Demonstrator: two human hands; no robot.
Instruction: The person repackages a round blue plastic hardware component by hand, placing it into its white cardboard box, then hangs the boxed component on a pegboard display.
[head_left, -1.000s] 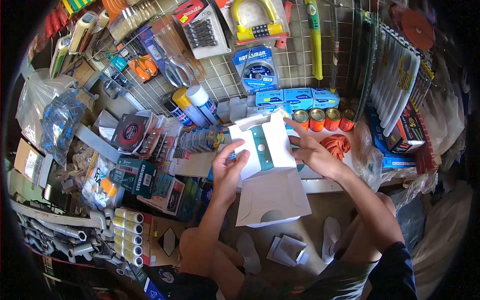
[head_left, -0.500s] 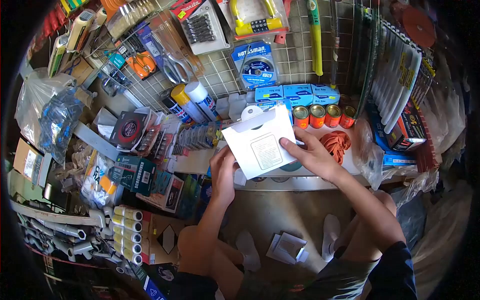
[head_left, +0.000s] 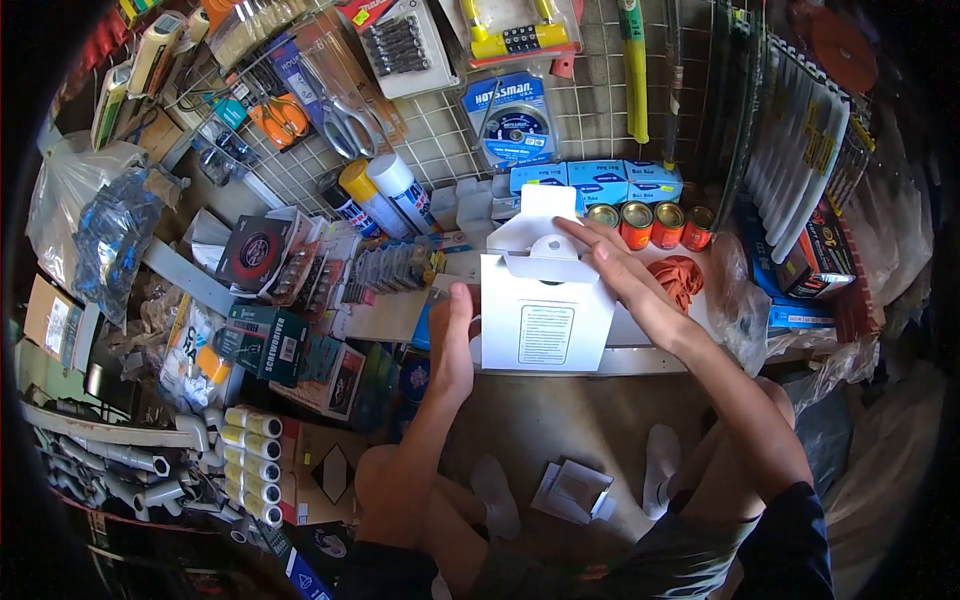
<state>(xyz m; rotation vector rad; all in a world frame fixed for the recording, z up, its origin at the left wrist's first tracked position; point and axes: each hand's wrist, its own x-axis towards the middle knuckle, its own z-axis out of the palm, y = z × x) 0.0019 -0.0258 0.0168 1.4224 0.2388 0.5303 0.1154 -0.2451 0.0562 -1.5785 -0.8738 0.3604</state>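
Observation:
A white cardboard box (head_left: pixel 548 330) with printed text on its front stands upright at the shelf's front edge, its top flaps raised. Inside the opening a white piece with a round hole (head_left: pixel 549 247) shows. My right hand (head_left: pixel 630 280) holds the box at its upper right, fingers reaching over the raised flap. Beside the box's left side is my left hand (head_left: pixel 452 345), thumb up and apart from the other fingers, which are partly hidden; it holds nothing I can see.
Several orange cans (head_left: pixel 667 225) and an orange cloth (head_left: pixel 677 282) sit right of the box. Spray cans (head_left: pixel 400 195) stand behind to the left. A flattened white carton (head_left: pixel 573 491) lies on the floor between the feet. Tools in packaging hang on the wire grid (head_left: pixel 590 110).
The box has gone from tilted in both hands to upright, slightly lower and to the right. Its top flap is now lifted. My left hand has come away from the box's side.

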